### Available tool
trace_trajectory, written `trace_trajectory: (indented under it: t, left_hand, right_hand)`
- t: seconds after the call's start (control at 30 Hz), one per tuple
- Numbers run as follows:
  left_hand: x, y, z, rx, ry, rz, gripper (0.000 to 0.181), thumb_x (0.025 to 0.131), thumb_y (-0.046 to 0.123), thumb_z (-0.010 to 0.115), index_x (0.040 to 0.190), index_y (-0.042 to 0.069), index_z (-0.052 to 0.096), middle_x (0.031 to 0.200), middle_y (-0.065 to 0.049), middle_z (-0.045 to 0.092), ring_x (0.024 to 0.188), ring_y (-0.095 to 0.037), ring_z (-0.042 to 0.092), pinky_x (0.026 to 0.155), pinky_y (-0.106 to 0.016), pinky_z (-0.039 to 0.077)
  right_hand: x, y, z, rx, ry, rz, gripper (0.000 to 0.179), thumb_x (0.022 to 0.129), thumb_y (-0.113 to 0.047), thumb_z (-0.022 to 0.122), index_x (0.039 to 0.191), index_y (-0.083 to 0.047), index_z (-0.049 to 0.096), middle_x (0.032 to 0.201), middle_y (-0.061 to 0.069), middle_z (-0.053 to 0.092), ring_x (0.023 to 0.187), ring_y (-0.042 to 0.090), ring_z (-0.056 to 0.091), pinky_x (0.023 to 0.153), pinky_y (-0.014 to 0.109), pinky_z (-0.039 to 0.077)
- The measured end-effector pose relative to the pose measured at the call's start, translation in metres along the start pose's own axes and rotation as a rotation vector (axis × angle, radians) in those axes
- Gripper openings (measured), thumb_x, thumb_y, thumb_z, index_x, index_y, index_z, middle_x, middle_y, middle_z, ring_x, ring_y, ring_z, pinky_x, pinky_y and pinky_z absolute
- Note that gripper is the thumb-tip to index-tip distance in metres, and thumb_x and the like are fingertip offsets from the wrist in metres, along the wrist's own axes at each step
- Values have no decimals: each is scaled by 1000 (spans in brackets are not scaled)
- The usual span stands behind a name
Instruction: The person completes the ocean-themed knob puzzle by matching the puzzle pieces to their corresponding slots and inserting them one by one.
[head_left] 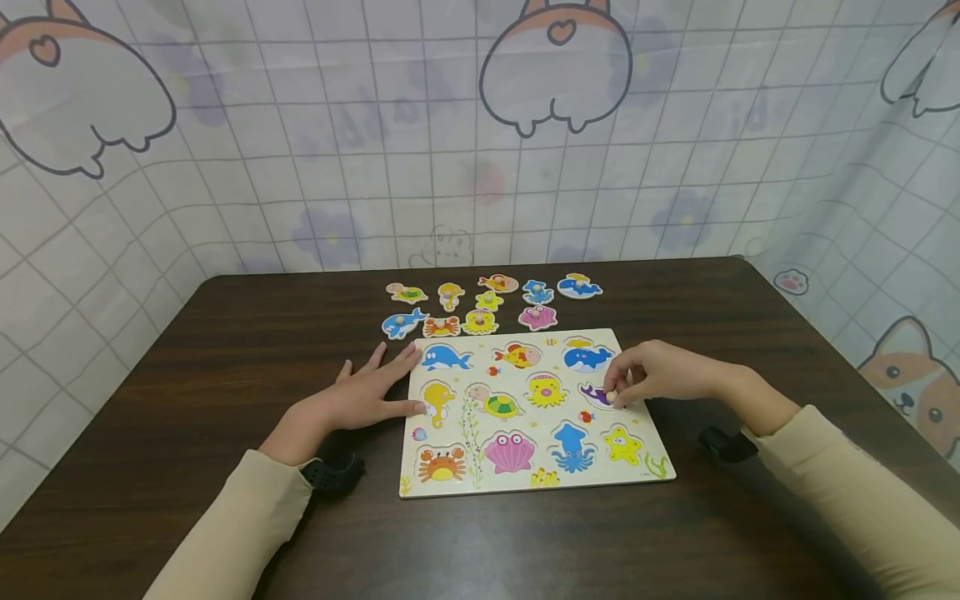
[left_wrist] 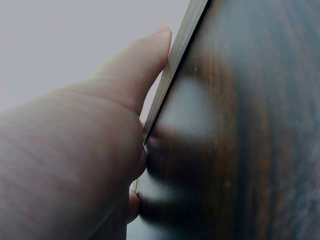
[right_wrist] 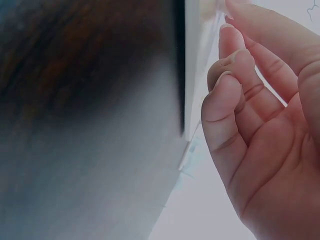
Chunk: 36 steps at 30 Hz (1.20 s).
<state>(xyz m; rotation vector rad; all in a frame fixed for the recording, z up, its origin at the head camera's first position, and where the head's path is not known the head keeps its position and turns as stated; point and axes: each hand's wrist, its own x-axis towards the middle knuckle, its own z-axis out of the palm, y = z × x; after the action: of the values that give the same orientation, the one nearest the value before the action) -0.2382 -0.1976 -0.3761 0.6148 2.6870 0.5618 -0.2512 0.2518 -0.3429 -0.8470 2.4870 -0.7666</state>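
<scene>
resting at the left edge of the puzzle board [head_left: 536, 419], the left grip [head_left: 358, 402] is spread wide, likely to steady it | loose pieces [head_left: 489, 301] are laid beyond it on the surface [head_left: 487, 550], presumably for reach | at the right-hand purple figure [head_left: 592, 392], a knob [head_left: 612, 397] is pinched by the narrow right grip [head_left: 663, 372], probably for fine control
</scene>
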Motion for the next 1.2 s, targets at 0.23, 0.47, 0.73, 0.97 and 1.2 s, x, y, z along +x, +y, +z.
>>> trace_trajectory:
  t: [0.23, 0.47, 0.73, 0.97, 1.2]
  left_hand:
    - [-1, -2, -1, 2, 0, -5, 97, 95, 65, 60, 167, 19, 14, 172, -4, 5, 154, -44, -8, 110, -77, -7]
    - [-2, -1, -1, 2, -3, -5, 96, 96, 64, 60, 167, 18, 14, 172, -5, 6, 154, -44, -7, 110, -77, -7]
    - [-4, 0, -2, 0, -6, -8, 94, 97, 62, 60, 167, 18, 14, 172, -6, 6, 154, -45, -7, 110, -77, -6]
    - [-2, -2, 0, 7, -11, -5, 95, 96, 65, 59, 167, 20, 13, 172, -3, 5, 154, -43, -8, 110, -76, -7]
    - [-1, 0, 0, 7, -7, -4, 95, 96, 64, 59, 167, 20, 13, 172, -3, 5, 154, -42, -8, 111, -76, -7]
  right_hand:
    - [-1, -5, -10, -12, 30, -1, 16, 90, -18, 81, 105, -12, 77, 82, -3, 62, 78, 20, 56, 66, 26, 48]
    - [1, -12, -22, -40, 84, 1, 18, 92, -15, 79, 108, -9, 76, 84, -2, 62, 79, 20, 56, 69, 28, 51]
    - [8, -21, -32, -37, 146, -4, 22, 94, -17, 77, 112, -4, 74, 87, 1, 64, 80, 21, 56, 70, 29, 52]
    - [19, -27, -48, -44, 251, -23, 18, 96, -14, 74, 112, -5, 74, 94, 4, 67, 82, 23, 59, 74, 33, 55]
    - [42, -30, -56, -26, 278, -36, 22, 100, -18, 70, 116, -4, 72, 103, 7, 70, 90, 32, 63, 81, 39, 56]
